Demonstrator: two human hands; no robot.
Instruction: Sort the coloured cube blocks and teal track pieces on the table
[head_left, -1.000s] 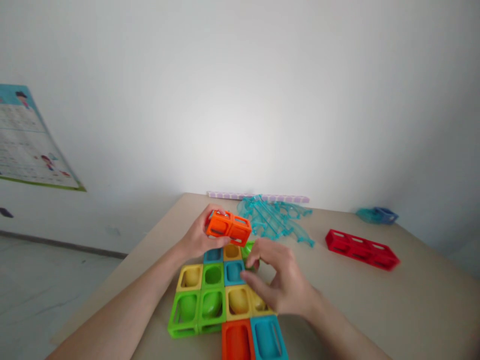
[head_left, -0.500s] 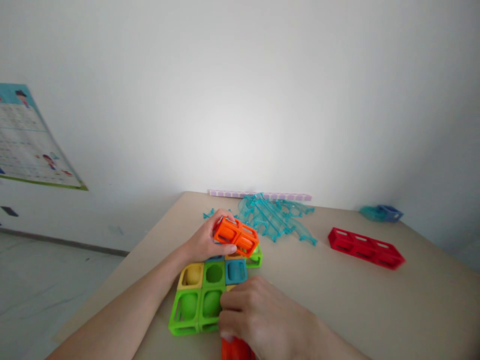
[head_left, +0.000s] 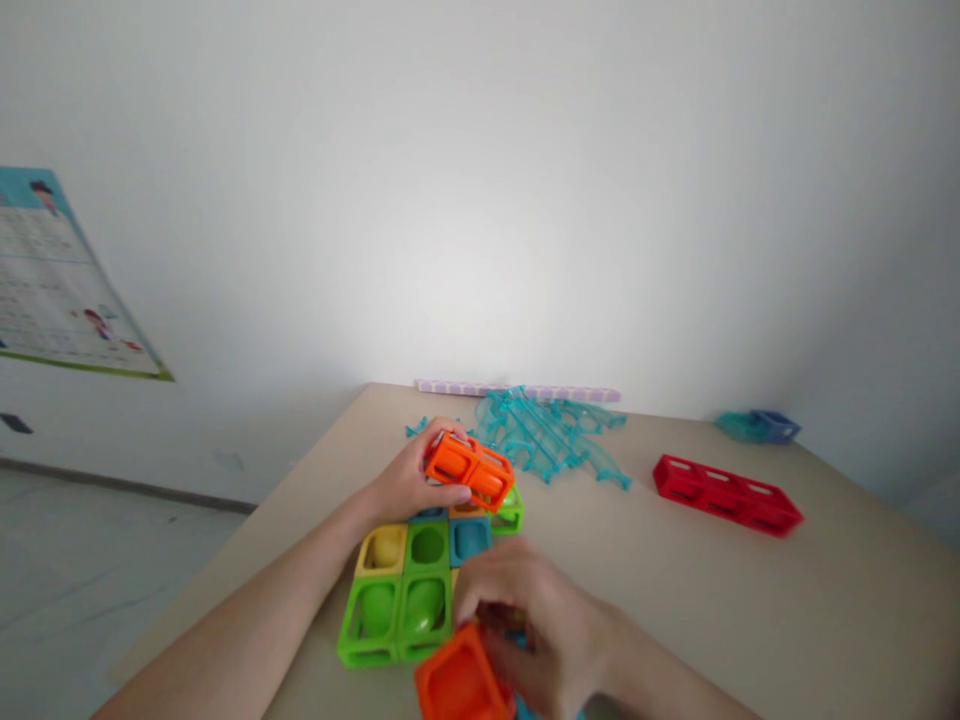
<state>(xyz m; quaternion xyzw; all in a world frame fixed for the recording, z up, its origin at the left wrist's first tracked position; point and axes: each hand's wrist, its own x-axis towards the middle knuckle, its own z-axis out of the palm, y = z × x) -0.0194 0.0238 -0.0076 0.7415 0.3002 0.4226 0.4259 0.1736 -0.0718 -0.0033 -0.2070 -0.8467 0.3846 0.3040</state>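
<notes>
My left hand (head_left: 422, 471) is closed on an orange block (head_left: 469, 470) made of two joined open-framed cubes, held above the far end of the block assembly. Closer to me, my right hand (head_left: 536, 620) grips an orange-red cube block (head_left: 459, 685), its near face tilted toward me and slightly blurred. Between and below the hands lies the assembly of joined cube blocks (head_left: 401, 598), in green, yellow and blue. Its right part is hidden by my right hand. Bits of blue show under that hand at the bottom edge; I cannot make out their shape.
Translucent teal track pieces (head_left: 546, 438) lie piled toward the wall, before a purple-and-white strip (head_left: 450, 386). On the right are a long red block (head_left: 726, 494) and a blue block (head_left: 776, 427) beside a teal piece. The table's left edge (head_left: 225, 540) drops to the floor.
My right hand has shifted slightly right and turned, bringing the orange-red cube up into fuller view. My left hand and its orange block have stayed almost still.
</notes>
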